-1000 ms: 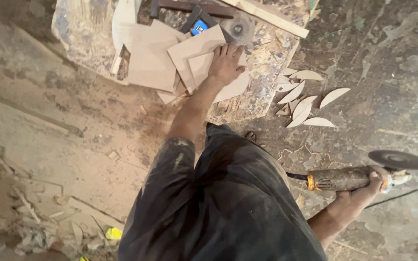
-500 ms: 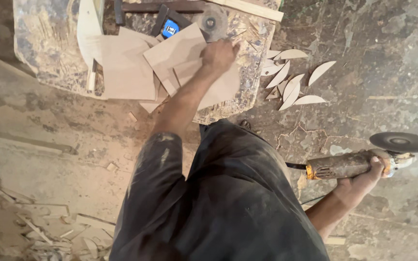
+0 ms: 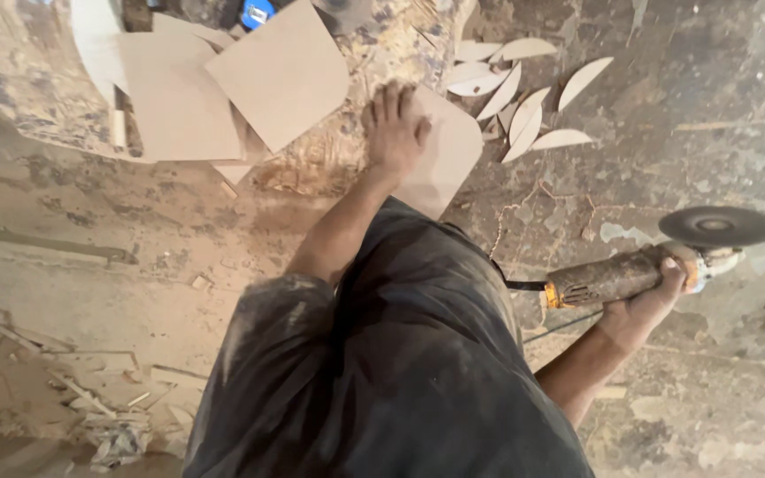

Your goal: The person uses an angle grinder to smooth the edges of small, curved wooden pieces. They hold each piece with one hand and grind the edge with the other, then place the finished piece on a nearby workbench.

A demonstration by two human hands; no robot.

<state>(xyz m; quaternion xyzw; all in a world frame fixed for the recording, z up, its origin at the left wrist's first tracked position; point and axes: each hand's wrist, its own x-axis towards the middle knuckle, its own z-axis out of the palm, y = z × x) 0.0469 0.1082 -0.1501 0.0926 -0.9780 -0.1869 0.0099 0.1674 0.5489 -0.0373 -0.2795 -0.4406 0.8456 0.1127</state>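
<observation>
Fingers of the left hand (image 3: 396,128) lie together, flat on a pale rounded-corner board piece (image 3: 440,155) that rests half on the edge of the low chipboard counter (image 3: 329,164) and half over the floor (image 3: 666,115); the hand presses on it from above and does not pinch it, so the piece sits directly under the fingertips and spreads out to their right and back toward the body. Its long axis runs roughly from the counter edge toward the dark trousers (image 3: 382,354), along the line of the forearm. The left hand is on this piece, while the right hand (image 3: 644,305) is well apart, low at the person's side, its fingers wrapped shut round the body of an angle grinder (image 3: 630,274), whose dark disc (image 3: 717,226) lies flat beyond the fingertips, pointing away from the board. Beyond the left fingers and to their left lie more square board pieces (image 3: 281,71), overlapping on the counter, with a small blue object (image 3: 257,12) at the far edge. To the right of those fingers a scatter of pale leaf-shaped offcuts (image 3: 524,97) lies on the floor. No container shows; nothing is held in one. Wood scraps (image 3: 108,416) litter the floor far to the left.
</observation>
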